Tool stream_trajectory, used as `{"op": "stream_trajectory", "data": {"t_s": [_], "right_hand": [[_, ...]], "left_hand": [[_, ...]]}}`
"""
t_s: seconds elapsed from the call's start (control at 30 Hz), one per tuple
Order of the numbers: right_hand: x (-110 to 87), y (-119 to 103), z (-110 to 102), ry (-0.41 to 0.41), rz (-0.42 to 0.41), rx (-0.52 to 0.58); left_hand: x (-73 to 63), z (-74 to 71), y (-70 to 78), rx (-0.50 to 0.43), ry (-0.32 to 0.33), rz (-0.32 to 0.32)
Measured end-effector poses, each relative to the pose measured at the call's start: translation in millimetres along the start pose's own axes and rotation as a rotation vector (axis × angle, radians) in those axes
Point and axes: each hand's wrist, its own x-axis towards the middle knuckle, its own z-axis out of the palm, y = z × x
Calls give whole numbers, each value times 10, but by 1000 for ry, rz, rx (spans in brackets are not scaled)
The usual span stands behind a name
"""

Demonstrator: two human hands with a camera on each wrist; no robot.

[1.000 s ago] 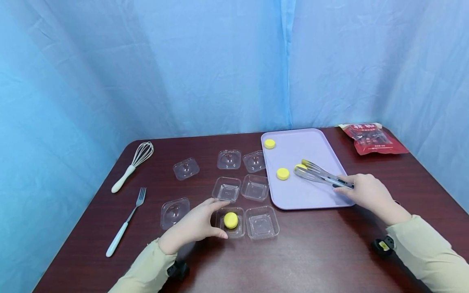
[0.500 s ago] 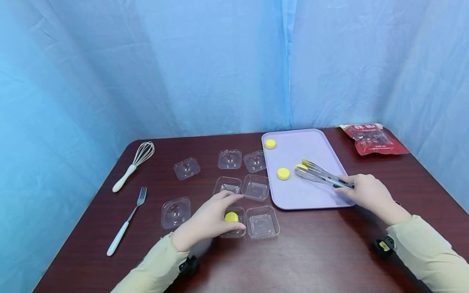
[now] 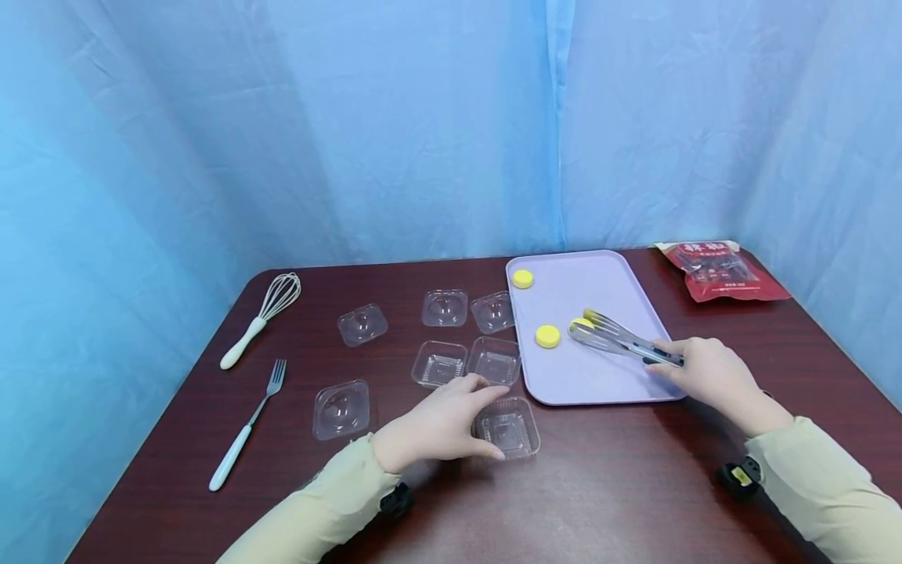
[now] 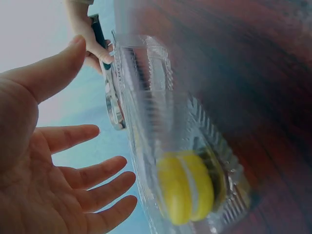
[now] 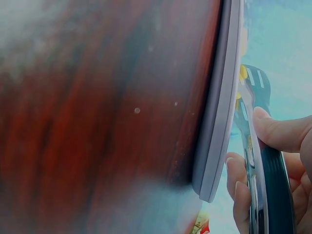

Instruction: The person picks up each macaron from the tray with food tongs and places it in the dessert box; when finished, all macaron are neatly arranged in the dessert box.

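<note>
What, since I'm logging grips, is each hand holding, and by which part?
The right hand grips tongs by the handles; the left hand holds nothing.

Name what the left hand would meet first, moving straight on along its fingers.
Probably the front-right clear plastic container; the left hand appears to reach over its left edge, though depth is unclear.

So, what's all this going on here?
A person's right hand holds metal tongs, their tips at a yellow macaron on the purple tray; two more macarons lie there too. The left hand, fingers spread, is by a clear box with nothing in it. In the left wrist view, another macaron sits in a clear box. I can't tell whether the tongs grip theirs.
</note>
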Motion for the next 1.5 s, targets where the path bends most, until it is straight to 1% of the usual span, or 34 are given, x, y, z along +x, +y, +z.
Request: {"op": "stream_trajectory", "data": {"t_s": [0.13,0.3,0.67,0.77,0.87,1.03,1.23,1.4,1.5], "right_hand": [[0,0,7,2,0,0],[1,-7,10,4,-2,2],[6,7,22,4,-3,-9],[11,9,26,5,-2,-11],[15,9,27,1,2,-11],[15,3,19,5,3,-9],[19,-6,12,15,1,-14],[12,-12,1,9,2,-17],[7,-16,-4,4,5,-18]], "left_hand": [[47,13,41,57,-41,4],[59,16,78,87,-64,1],[64,27,96,108,-71,22],[68,40,87,109,-68,38],[70,47,76,121,-66,39],[76,53,57,115,-78,30],[99,52,24,89,-99,50],[100,54,5,56,-105,45],[98,55,3,53,-103,45]]}}
